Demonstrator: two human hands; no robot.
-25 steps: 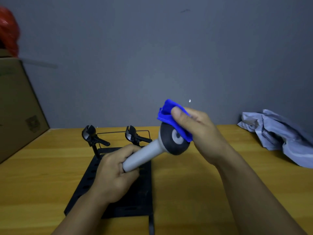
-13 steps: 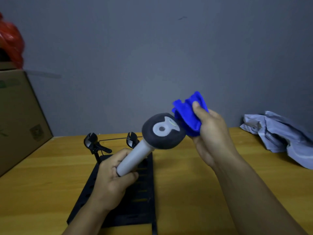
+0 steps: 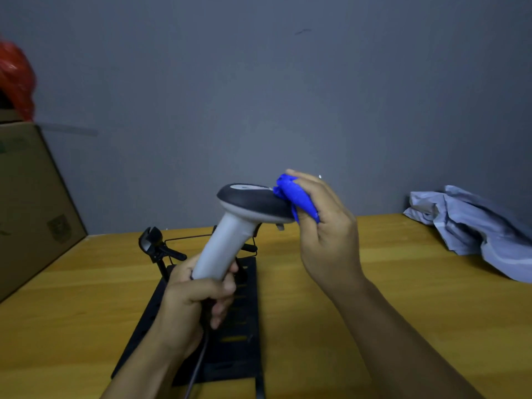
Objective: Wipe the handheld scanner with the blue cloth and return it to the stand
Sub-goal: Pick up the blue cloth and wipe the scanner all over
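Observation:
My left hand (image 3: 195, 298) grips the light grey handle of the handheld scanner (image 3: 230, 234), holding it nearly upright above the stand. The scanner's dark grey head points right, with its cable trailing down past my wrist. My right hand (image 3: 325, 231) holds the bunched blue cloth (image 3: 296, 197) and presses it against the right end of the scanner head. The black stand (image 3: 244, 335), a flat slotted base with clamp arms at its far end, lies on the wooden table below the scanner, partly hidden by my left hand.
A cardboard box (image 3: 31, 208) stands at the left with a red bag (image 3: 17, 79) on top. A crumpled grey-blue fabric (image 3: 478, 226) lies at the back right of the wooden table (image 3: 403, 298). A grey wall stands close behind.
The scanner has turned from tilted with its round face toward me to nearly upright with the head seen side-on. My right hand with the cloth moved against the head's right end.

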